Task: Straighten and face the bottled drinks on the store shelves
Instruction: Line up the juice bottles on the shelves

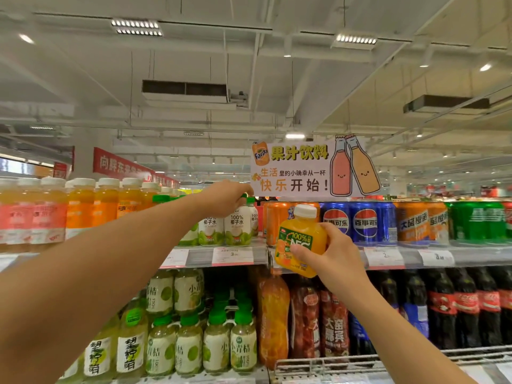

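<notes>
Supermarket aisle under white ceiling lights (pixel 356 39), top shelf (pixel 210 257) at chest height. Juice sign (pixel 313 169) at 12 o'clock. Blue cans (pixel 360 223) and orange cans (pixel 412 223) at 3 o'clock, dark soda bottles (pixel 465 306) at 4, green-capped tea bottles (pixel 216 345) at 6, orange juice row (pixel 80 209) at 9. Left hand (pixel 227 199), fingers curled over the cap of a white coconut water bottle (pixel 238 228), upright, label facing out. Right hand (pixel 327 256), thumb and fingers wrapped round a small orange juice bottle (pixel 300 242) in front of the shelf edge, long axis nearly vertical, cap up, tilted slightly right, label forward.
</notes>
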`<state>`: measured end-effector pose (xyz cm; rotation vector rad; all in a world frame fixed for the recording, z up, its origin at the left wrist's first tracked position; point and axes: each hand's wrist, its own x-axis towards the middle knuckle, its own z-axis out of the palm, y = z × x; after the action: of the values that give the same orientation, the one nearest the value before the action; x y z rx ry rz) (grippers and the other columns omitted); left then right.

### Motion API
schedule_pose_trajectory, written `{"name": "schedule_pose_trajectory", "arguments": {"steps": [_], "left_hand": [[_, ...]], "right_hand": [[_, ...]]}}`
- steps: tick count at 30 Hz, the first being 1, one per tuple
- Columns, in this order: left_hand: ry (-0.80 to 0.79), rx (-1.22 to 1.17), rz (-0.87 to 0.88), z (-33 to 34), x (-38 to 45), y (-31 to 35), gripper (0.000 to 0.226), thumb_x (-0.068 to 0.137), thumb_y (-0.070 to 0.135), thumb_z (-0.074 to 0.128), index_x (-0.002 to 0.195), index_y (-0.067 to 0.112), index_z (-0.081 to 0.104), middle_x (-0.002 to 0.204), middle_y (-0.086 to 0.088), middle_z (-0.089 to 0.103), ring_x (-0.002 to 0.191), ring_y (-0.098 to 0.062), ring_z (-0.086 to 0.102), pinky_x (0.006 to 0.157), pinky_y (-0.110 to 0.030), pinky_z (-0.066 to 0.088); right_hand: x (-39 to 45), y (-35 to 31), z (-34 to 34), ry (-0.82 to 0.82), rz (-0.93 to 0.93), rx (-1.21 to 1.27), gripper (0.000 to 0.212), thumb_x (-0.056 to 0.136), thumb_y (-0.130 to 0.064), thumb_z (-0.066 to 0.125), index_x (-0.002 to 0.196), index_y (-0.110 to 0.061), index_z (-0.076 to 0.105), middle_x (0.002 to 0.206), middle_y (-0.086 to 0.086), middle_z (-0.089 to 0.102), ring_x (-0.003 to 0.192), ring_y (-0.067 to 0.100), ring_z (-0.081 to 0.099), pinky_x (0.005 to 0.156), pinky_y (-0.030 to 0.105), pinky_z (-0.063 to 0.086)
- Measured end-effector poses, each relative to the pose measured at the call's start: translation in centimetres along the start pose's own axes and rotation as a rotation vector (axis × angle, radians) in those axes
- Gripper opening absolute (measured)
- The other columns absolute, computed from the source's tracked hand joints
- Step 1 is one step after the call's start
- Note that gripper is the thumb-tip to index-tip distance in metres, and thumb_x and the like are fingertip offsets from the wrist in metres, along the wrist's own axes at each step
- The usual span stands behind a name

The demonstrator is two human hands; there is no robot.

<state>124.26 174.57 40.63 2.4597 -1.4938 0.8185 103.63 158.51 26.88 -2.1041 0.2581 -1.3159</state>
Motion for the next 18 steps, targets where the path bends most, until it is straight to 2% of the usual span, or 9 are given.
{"name": "schedule_pose_trajectory", "arguments": {"steps": [3,12,18], "left_hand": [[0.017,-0.019,-0.026,0.71,0.29,-0.73,0.034,0.107,0.026,0.045,0.141,0.027,0.047,0.127,-0.003,0.064,0.103,-0.022,0.060,0.089,-0.039,0.052],[0.057,-0.026,-0.059,0.84,0.08,-1.02,0.031,0.105,0.033,0.049,0.135,0.026,0.055,0.115,-0.003,0.067,0.097,-0.022,0.062,0.086,-0.041,0.056],[0.073,-0.038,-0.064,1.08,0.01,-0.46,0.031,0.105,0.031,0.049,0.134,0.022,0.056,0.116,-0.005,0.067,0.097,-0.023,0.063,0.088,-0.044,0.057]], "right_hand": [[0.00,-0.09,0.28,-0.003,0.003,0.022,0.057,0.078,-0.051,0.084,0.125,-0.032,0.059,0.106,-0.012,0.072,0.092,0.003,0.070,0.076,0.026,0.061],[-0.07,0.06,0.47,-0.023,-0.014,0.027,0.061,0.076,-0.053,0.084,0.127,-0.034,0.058,0.109,-0.015,0.071,0.094,0.004,0.071,0.079,0.034,0.064],[-0.34,-0.75,0.32,-0.025,-0.021,0.018,0.056,0.078,-0.049,0.084,0.123,-0.035,0.055,0.108,-0.016,0.069,0.092,0.001,0.068,0.066,0.017,0.054]]}}
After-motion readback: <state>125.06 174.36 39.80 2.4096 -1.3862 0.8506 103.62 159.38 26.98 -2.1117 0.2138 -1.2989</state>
